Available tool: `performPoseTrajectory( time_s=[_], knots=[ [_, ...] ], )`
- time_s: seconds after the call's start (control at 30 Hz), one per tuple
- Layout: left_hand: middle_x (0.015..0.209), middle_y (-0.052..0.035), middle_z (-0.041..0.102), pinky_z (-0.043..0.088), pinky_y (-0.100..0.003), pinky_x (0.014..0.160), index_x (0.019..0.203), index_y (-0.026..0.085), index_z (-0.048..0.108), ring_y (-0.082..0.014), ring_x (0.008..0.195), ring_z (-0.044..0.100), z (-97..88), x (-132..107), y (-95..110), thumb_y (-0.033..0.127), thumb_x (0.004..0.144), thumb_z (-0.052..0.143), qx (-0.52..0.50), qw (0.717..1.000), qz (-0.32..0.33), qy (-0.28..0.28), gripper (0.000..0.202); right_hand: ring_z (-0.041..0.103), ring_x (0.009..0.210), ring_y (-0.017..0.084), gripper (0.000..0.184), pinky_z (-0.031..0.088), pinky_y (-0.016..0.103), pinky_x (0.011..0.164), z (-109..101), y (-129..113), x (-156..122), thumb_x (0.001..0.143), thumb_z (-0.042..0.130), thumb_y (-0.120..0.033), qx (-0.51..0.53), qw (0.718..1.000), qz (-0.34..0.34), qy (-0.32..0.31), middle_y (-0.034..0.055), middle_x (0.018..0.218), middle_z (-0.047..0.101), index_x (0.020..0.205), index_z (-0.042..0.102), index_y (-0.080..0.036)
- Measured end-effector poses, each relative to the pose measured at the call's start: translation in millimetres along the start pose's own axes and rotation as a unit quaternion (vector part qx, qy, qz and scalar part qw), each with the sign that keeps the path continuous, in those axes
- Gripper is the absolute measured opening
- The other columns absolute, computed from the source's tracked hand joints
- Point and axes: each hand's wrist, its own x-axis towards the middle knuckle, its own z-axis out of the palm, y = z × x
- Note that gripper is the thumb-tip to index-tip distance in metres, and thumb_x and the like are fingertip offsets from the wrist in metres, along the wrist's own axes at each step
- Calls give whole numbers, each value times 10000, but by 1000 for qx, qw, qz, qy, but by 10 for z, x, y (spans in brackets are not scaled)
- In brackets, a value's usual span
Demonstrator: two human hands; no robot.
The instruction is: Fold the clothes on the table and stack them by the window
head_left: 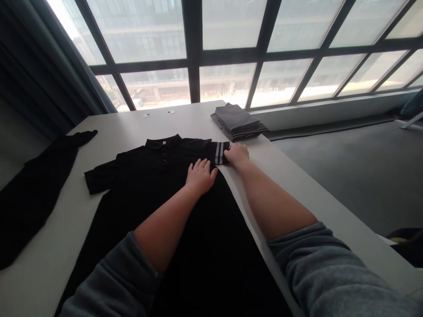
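A black polo shirt [158, 211] lies spread out on the white table, its collar toward the window and its lower end running toward me. Near the right shoulder, my left hand [200, 177] rests flat on the fabric with its fingers stretched out. The short sleeve [218, 152] at the right carries two grey stripes. My right hand [237, 154] is closed on that sleeve's cuff edge; the fingertips are partly hidden. The other sleeve [101, 176] lies outstretched to the left.
Several folded garments [238, 121], grey and striped, are stacked at the table's back right edge. Another black garment [39, 185] lies at the left. The white table [297, 193] ends at the right above a grey floor [357, 163]. A dark curtain [49, 66] hangs at the left.
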Motion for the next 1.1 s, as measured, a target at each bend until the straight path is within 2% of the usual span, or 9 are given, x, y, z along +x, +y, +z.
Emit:
performPoseTrajectory(
  time_s=[0.1,0.2,0.37,0.53,0.6,0.7,0.77,0.93,1.1],
  knots=[
    [1733,-94,369,181,-618,1323,1606,207,475,-318,1632,255,-16,-5,-13,509,1096,297,-10,1000,20,-9,619,662,1194,324,391,468,392,1025,-27,-56,19,983,485,-282,21,998,34,40,220,1241,739,1258,709,-115],
    [1734,-72,371,185,-621,1324,1596,229,487,-306,1633,255,-20,11,-4,474,1102,307,-11,999,34,-14,580,682,1171,354,406,491,423,986,-65,-108,21,1007,427,-237,39,997,50,54,247,1261,728,1322,643,-98],
    [1734,-68,371,169,-619,1330,1571,228,503,-284,1636,255,-27,16,19,459,1106,331,-18,998,61,-26,547,682,1168,365,400,489,461,998,-77,-126,47,1051,363,-245,56,996,51,49,261,1259,716,1364,554,-84],
    [1696,-54,442,177,-576,1339,1525,238,528,-232,1609,330,-49,2,26,434,1105,370,-52,994,91,-25,490,682,1147,358,432,489,456,993,-77,-121,62,1056,324,-254,71,994,64,51,260,1262,712,1389,530,-72],
    [1693,-64,445,185,-560,1341,1554,221,494,-228,1603,343,-48,3,22,418,1101,382,-57,993,99,-28,507,669,1190,367,468,489,452,1010,-85,-108,58,1055,373,-323,50,996,67,34,279,1305,689,1389,558,-54],
    [1702,-79,427,182,-567,1341,1599,204,445,-246,1617,311,-37,9,14,413,1094,386,-44,994,100,-29,550,620,1287,411,641,487,450,1037,-104,-85,56,977,566,-518,-9,997,70,-11,315,1410,620,1387,615,-28],
    [1718,-87,397,178,-590,1337,1608,202,443,-272,1632,270,-25,14,10,438,1088,391,-26,995,91,-26,573,614,1303,423,675,490,442,1034,-116,-83,60,916,654,-540,-39,997,61,-38,313,1405,628,1360,661,-31],
    [1740,-82,355,166,-621,1331,1607,228,463,-307,1635,255,-5,19,6,487,1084,388,-6,995,88,-38,588,685,1217,363,438,502,369,964,-120,-122,64,902,652,-320,-31,997,36,-60,267,1289,720,1244,742,-62],
    [1705,-66,426,175,-624,1329,1568,234,511,-282,1613,311,-39,5,6,459,1090,381,-22,995,93,-28,545,709,1078,297,308,494,308,862,-156,-165,26,915,579,-271,48,998,6,30,188,1162,770,1131,743,-124]
  ],
)
